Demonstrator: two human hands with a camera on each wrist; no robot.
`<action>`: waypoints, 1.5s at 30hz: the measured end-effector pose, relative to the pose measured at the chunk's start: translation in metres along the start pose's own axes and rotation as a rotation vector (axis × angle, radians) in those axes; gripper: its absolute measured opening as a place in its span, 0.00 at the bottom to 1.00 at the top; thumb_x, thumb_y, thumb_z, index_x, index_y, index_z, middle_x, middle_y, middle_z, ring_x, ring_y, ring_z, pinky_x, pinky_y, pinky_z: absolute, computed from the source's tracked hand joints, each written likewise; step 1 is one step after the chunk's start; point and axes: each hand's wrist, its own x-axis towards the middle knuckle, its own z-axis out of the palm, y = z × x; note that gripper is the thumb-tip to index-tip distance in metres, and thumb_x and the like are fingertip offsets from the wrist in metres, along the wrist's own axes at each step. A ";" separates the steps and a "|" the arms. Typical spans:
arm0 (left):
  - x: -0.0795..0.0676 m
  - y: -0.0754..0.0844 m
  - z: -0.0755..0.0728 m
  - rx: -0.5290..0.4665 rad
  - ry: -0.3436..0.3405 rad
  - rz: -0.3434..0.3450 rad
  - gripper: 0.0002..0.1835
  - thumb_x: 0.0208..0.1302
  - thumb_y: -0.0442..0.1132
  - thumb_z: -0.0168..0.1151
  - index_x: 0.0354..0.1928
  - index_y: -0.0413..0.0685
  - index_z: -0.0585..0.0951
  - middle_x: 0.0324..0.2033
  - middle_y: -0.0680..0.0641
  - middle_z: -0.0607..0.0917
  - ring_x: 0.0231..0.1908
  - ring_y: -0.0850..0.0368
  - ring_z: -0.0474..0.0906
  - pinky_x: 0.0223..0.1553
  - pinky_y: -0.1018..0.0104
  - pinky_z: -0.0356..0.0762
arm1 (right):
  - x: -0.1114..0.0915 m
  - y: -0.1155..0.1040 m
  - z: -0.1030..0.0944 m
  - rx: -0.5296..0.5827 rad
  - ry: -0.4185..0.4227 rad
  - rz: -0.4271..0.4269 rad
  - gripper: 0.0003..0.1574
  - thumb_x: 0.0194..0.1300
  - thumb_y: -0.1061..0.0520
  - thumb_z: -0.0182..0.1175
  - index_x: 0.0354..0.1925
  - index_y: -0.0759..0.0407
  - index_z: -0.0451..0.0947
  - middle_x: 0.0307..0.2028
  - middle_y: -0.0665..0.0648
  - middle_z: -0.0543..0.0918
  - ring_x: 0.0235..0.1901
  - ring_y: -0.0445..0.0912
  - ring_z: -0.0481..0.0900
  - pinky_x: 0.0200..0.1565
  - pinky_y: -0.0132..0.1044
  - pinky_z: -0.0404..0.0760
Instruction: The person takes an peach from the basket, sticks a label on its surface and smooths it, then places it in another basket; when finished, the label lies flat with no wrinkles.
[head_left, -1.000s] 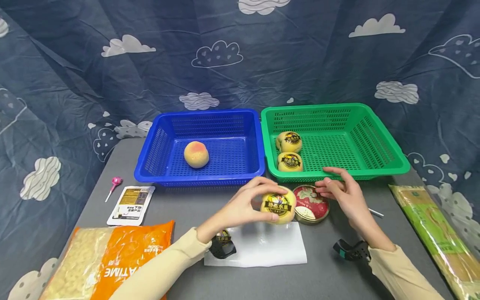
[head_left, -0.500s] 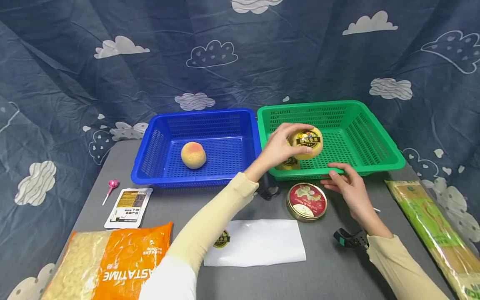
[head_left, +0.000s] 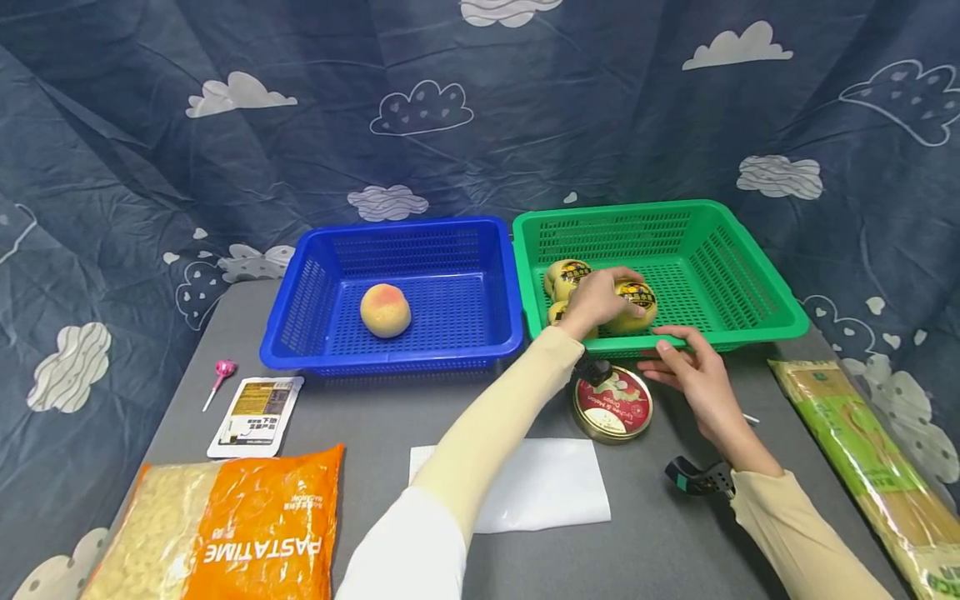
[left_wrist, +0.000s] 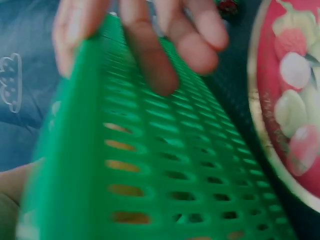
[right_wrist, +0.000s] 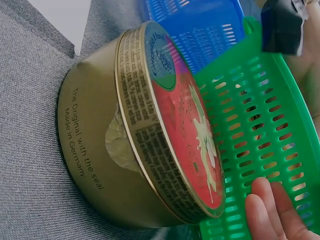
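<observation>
My left hand (head_left: pixel 600 298) reaches down inside the green basket (head_left: pixel 750 340) and grips a yellow peach (head_left: pixel 637 304) with a black label. Its fingers lie over the top and side of the fruit. Two more labelled peaches sit left of it: a rear peach (head_left: pixel 567 277) and a front peach (head_left: pixel 557 312), partly covered by the hand. At the front rim of the same basket, my right hand (head_left: pixel 693 367) pinches the edge. In the left wrist view its fingers (left_wrist: pixel 150 65) straddle the rim, several along the outer wall.
A red-lidded round tin (head_left: pixel 615 404) stands before the green basket. The blue basket (head_left: pixel 397 360) holds an unlabelled peach (head_left: pixel 386 311). Around lie a lollipop (head_left: pixel 222 371), a white pouch (head_left: pixel 258 417), a pasta bag (head_left: pixel 255 525), a white sheet (head_left: pixel 547 487) and a long green packet (head_left: pixel 862 450).
My left hand has carried the labelled peach from above the table over the green basket and down into it. The right hand has shifted slightly, from beside the tin to the basket's rim.
</observation>
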 end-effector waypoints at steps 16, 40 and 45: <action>-0.008 -0.008 -0.008 0.071 -0.074 0.079 0.24 0.55 0.42 0.64 0.56 0.59 0.74 0.51 0.57 0.76 0.49 0.63 0.71 0.45 0.71 0.68 | 0.005 0.023 -0.005 -0.112 0.070 0.018 0.28 0.65 0.46 0.51 0.59 0.56 0.63 0.42 0.67 0.79 0.37 0.55 0.80 0.36 0.39 0.79; -0.183 -0.112 -0.141 -0.593 0.044 0.076 0.21 0.63 0.35 0.55 0.59 0.48 0.69 0.45 0.41 0.79 0.46 0.51 0.75 0.49 0.60 0.71 | -0.001 -0.112 0.074 -0.064 -0.125 -0.043 0.19 0.68 0.59 0.48 0.55 0.63 0.65 0.30 0.66 0.80 0.26 0.52 0.80 0.30 0.39 0.80; -0.218 -0.150 -0.139 -0.661 0.064 0.007 0.24 0.64 0.36 0.54 0.62 0.50 0.66 0.43 0.38 0.80 0.44 0.49 0.77 0.46 0.58 0.73 | 0.020 -0.123 0.102 -0.058 -0.233 -0.097 0.19 0.67 0.60 0.48 0.56 0.63 0.64 0.37 0.66 0.79 0.34 0.55 0.80 0.36 0.41 0.79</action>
